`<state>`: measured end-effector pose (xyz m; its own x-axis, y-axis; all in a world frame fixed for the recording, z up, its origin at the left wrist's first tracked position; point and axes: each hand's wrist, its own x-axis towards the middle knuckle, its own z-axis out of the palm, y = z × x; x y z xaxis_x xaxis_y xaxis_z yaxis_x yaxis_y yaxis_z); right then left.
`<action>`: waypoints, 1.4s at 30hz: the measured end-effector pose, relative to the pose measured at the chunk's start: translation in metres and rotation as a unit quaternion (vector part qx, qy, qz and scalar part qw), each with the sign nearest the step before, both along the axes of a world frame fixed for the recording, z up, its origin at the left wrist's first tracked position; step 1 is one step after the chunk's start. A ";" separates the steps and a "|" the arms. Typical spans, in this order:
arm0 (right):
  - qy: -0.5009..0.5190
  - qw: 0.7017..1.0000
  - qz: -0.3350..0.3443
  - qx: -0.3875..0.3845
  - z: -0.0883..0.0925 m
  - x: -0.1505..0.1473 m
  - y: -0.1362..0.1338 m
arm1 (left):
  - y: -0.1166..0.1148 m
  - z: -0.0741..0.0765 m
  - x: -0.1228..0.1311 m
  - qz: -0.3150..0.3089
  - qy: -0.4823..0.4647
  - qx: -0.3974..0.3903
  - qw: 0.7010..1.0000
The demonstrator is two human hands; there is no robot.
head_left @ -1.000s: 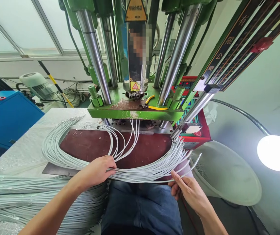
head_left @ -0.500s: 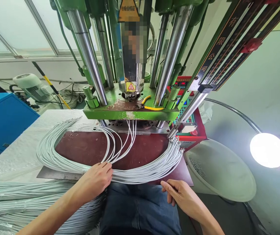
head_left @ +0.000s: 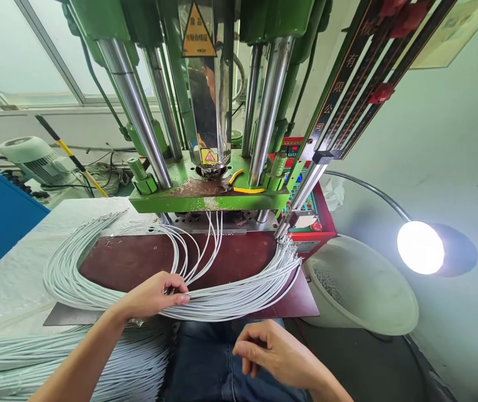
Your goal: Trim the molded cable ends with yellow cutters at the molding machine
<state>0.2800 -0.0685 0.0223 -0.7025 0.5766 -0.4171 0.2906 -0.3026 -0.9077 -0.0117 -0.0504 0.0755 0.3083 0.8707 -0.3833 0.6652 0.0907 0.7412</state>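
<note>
White cables point(head_left: 239, 298) with small metal ends lie in a long curved bundle across the dark red board point(head_left: 128, 262). My left hand point(head_left: 153, 296) is closed over the near middle of this bundle, its thumb along the upper side and some fingertips hidden. Several cables loop from near that hand up under the green plate point(head_left: 172, 201) of the press. Lower right of it, my right hand point(head_left: 270, 354) hangs above my lap, apart from the cables. Its fingers are curled in towards the thumb, and nothing shows in them.
Yellow-handled pliers point(head_left: 247, 190) lie on the green plate. To the right are a red control box point(head_left: 326, 215), a lit lamp point(head_left: 420, 247) and a large white tub point(head_left: 372, 290). More cable bundles point(head_left: 25, 354) lie at lower left. Steel press columns point(head_left: 136, 114) rise ahead.
The view has shifted slightly to the right. My left thumb has come away from the index finger over the cables. My right hand has moved left and down, towards my lap.
</note>
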 end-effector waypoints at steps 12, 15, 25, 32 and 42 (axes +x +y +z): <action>0.301 0.907 -0.254 -0.150 -0.006 -0.061 0.022 | 0.001 -0.005 -0.006 0.022 -0.143 -0.095 0.985; 0.337 0.881 -0.311 -0.117 -0.001 -0.054 0.024 | 0.001 -0.003 -0.002 0.022 -0.149 -0.098 0.984; 0.373 0.847 -0.370 -0.078 -0.003 -0.008 0.028 | 0.001 0.017 0.042 -0.035 -0.068 -0.044 0.996; 0.358 0.849 -0.382 -0.077 -0.013 -0.002 0.026 | 0.001 0.020 0.046 0.014 -0.096 -0.043 0.994; 0.390 0.891 -0.213 -0.092 0.002 0.007 0.025 | -0.008 0.019 0.041 0.056 -0.125 -0.033 0.990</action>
